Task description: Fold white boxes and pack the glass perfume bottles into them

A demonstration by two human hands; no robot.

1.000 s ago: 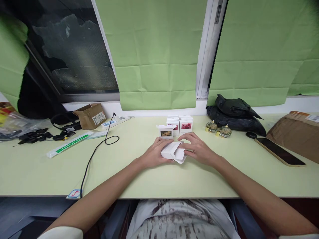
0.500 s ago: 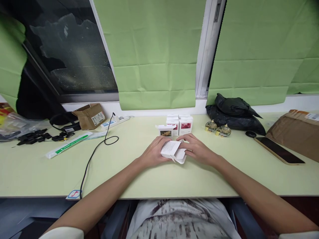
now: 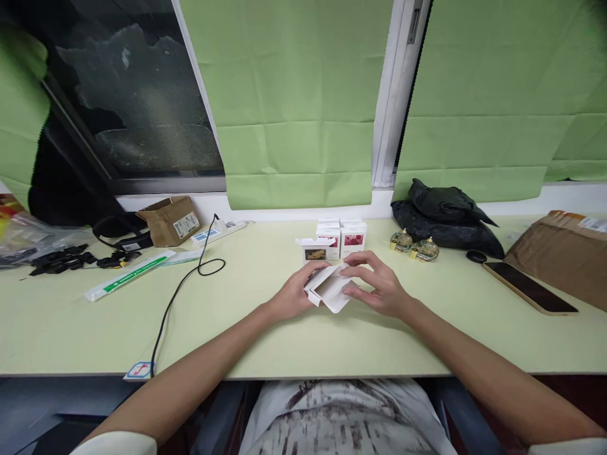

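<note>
A small white carton [image 3: 328, 289] is held just above the pale green desk [image 3: 265, 322] in front of me, its end flap hanging open toward me. My left hand [image 3: 293, 294] grips its left side with the fingers curled around it. My right hand [image 3: 379, 284] holds its right side, fingertips pinched on the top edge. Right behind them stand several small white boxes [image 3: 342, 238] with red and gold pictures, one with its lid flap [image 3: 313, 242] up.
Two round gold-capped bottles [image 3: 414, 245] and a black plastic bag [image 3: 446, 215] lie at the back right, with a phone [image 3: 528, 287] and a brown parcel [image 3: 564, 249] further right. A black cable [image 3: 183, 287], a power strip [image 3: 218, 232], a cardboard box [image 3: 169, 219] and a green-striped packet [image 3: 128, 276] lie left.
The carton has been turned and lifted a little, so its open end and flap now face me. My right fingers moved from resting on it to pinching its top edge.
</note>
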